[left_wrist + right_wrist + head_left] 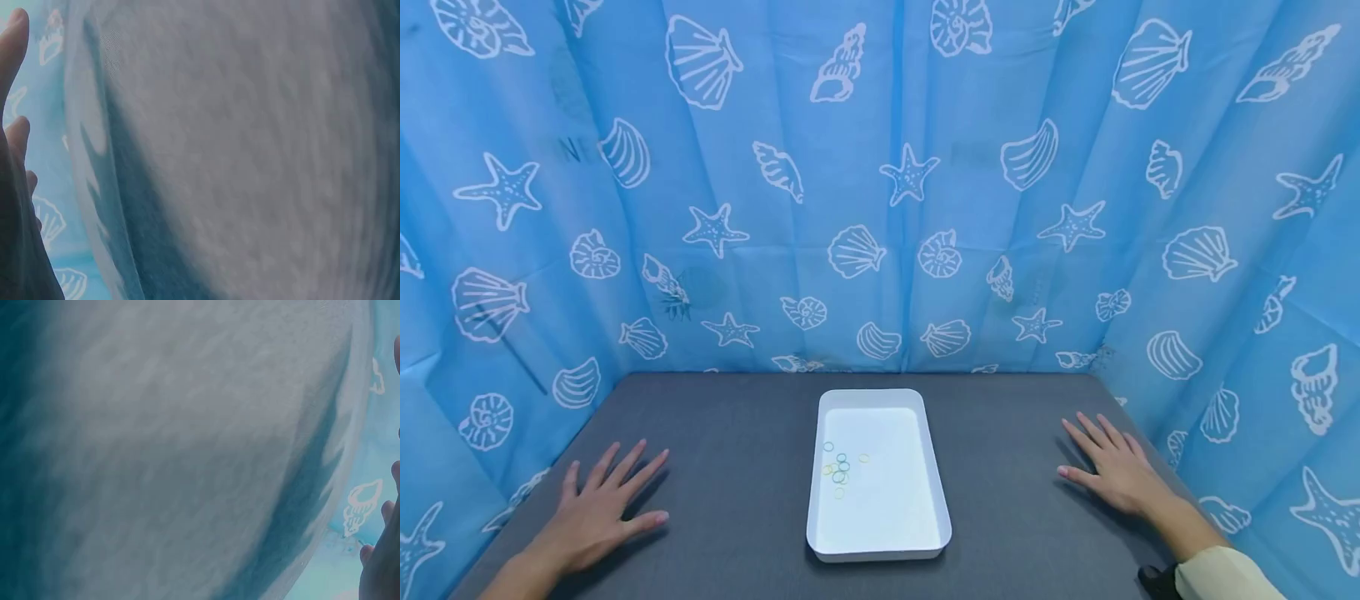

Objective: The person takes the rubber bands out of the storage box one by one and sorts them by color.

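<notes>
A shallow white rectangular tray (880,553) sits mid-table in the head view. Several small thin rings (839,477), green and yellow like rubber bands, lie loose in its left half. To the left of the tray, my left hand (593,512) is palm down with fingers spread, holding nothing. My right hand (1118,473) is on the other side, well apart from the tray, its fingers spread and also holding nothing. Each wrist view catches only part of its own hand at the outer edge, with the hand's shadow on the tabletop.
A dark grey tabletop (730,467) spreads under both hands and the tray. Blue curtain (880,208) printed with white shells and starfish encloses the back and both sides. At my right wrist are a black band (1157,581) and a pale sleeve (1221,575).
</notes>
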A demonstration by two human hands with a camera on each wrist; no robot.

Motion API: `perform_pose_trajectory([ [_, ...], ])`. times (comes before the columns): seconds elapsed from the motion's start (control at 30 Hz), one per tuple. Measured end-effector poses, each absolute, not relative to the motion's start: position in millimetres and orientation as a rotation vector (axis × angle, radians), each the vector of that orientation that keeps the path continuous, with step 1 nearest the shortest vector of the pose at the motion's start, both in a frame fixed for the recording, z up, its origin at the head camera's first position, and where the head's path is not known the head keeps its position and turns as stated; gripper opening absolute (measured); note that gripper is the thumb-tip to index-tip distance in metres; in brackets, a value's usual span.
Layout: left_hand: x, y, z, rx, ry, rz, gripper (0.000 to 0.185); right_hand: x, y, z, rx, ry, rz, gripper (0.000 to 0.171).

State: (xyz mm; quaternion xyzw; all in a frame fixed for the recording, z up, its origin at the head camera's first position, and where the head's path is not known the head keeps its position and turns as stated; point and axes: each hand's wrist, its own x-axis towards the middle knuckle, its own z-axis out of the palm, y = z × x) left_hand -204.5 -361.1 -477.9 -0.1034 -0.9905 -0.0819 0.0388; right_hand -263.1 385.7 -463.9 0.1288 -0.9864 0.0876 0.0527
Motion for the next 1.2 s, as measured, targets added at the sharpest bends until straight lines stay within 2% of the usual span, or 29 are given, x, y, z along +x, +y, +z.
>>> perform_pose_trajectory([
  [0.63,-203.4,-307.8,-459.7,-0.553,-2.93,-0.41,0.078,-280.7,337.6,-450.2,0.413,-2.922,0.472,0.074],
  [0.87,-201.1,-282.1,-460.8,-0.555,-2.978,-0.582,0.08,-284.7,320.5,-448.5,0.393,-2.841,0.787,0.069],
  [1.2,-201.4,-250.7,-455.8,-0.501,-2.934,-1.133,0.068,-284.7,290.7,-442.4,0.245,-2.684,1.318,0.062],
])
